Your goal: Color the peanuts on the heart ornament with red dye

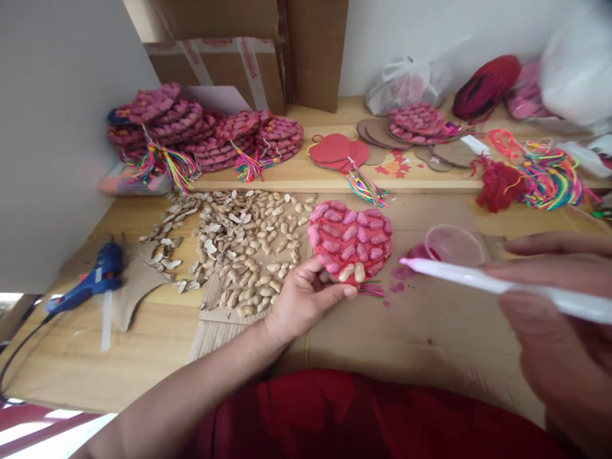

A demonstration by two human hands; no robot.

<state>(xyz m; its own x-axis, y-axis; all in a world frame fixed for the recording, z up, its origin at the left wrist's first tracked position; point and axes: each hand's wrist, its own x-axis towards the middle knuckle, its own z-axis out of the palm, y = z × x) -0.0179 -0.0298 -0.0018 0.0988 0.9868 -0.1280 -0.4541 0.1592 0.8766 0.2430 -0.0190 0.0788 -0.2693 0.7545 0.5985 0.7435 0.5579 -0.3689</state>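
My left hand (pixel 306 296) grips the lower left edge of a red heart-shaped card (pixel 351 241) covered with peanut shells, most painted pink, two near the bottom tip still bare. A tassel of coloured threads pokes out under the heart's tip. My right hand (pixel 549 306), large and close to the camera at the right, pinches a white brush (pixel 478 277) whose pink-stained tip points left toward the heart. A clear cup of pink paint (pixel 453 245) stands just right of the heart.
A heap of peanut shells (pixel 239 245) lies on cardboard left of the heart. A blue glue gun (pixel 90 280) rests at the far left. Stacks of finished pink hearts (pixel 201 131), red cards, cardboard discs, coloured threads (pixel 545 172) and plastic bags fill the raised back shelf.
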